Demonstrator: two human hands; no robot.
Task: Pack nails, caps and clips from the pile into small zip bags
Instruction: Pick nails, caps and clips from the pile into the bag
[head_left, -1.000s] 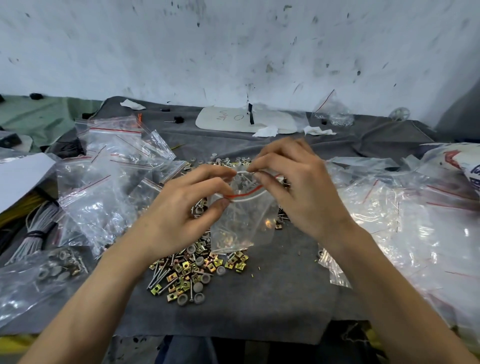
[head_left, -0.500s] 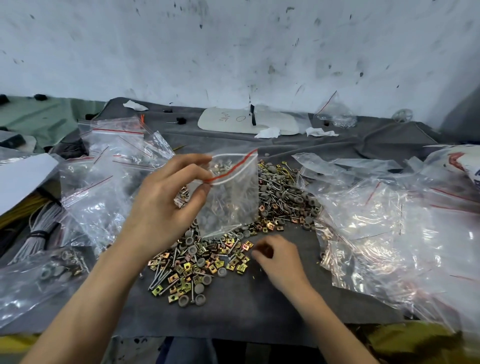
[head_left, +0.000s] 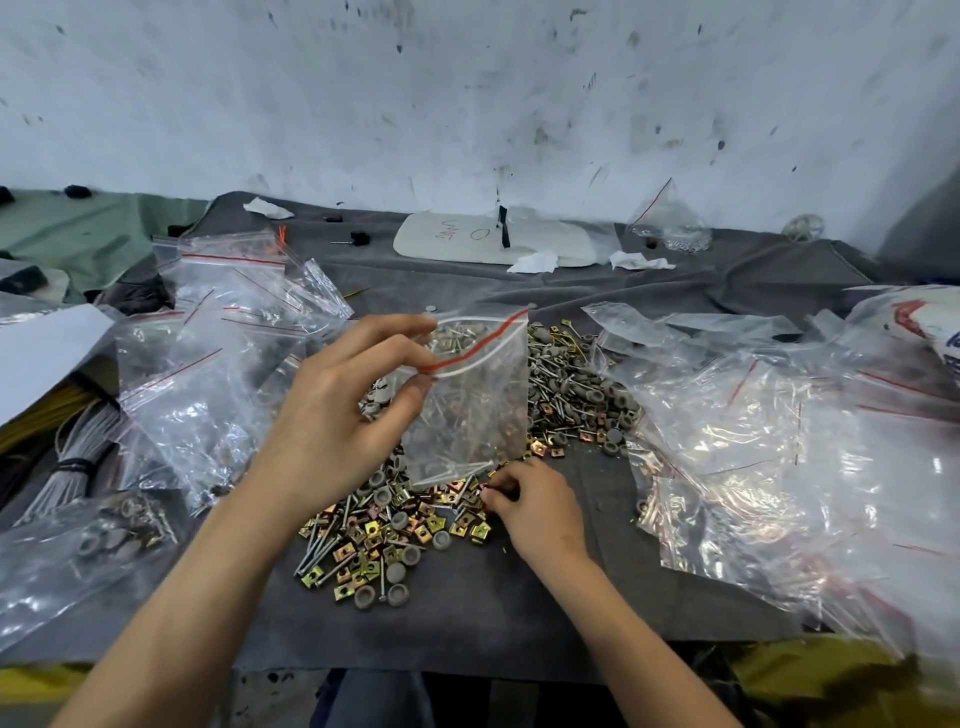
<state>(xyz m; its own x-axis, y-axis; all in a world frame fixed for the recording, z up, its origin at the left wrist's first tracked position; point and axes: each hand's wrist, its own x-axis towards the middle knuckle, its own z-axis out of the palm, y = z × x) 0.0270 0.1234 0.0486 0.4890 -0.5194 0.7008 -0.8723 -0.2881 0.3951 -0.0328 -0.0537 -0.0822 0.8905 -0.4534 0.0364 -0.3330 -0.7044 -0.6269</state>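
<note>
Just above the pile, a small clear zip bag (head_left: 475, 410) hangs upright in the air. The left grip (head_left: 332, 415) pinches it at its top left corner, thumb below and forefinger on top, right where the red zip line starts. The bag's mouth gapes a little, the red strip and the clear lip bowing apart. Its lower edge hangs just above the pile of nails, caps and clips (head_left: 395, 525), close to the fingertips of the right grip (head_left: 535, 509). Through the clear plastic I cannot separate what lies inside the bag from what lies behind it.

The right grip rests low on the near right edge of the pile, fingers curled down among the brass-coloured clips. Whether they pinch a piece I cannot tell.

The pile spreads over a grey cloth on the worktop (head_left: 493, 613), running from in front of the person up behind the bag toward the right. To the left lies a loose heap of empty zip bags (head_left: 218, 332), with a filled bag (head_left: 104, 535) nearer the person and a bundle of grey cables (head_left: 78, 457) beside it. To the right sits a big crumpled heap of clear plastic bags (head_left: 753, 415). At the back, near the wall, lies a flat white board (head_left: 545, 241) with scraps of paper beside it.
</note>
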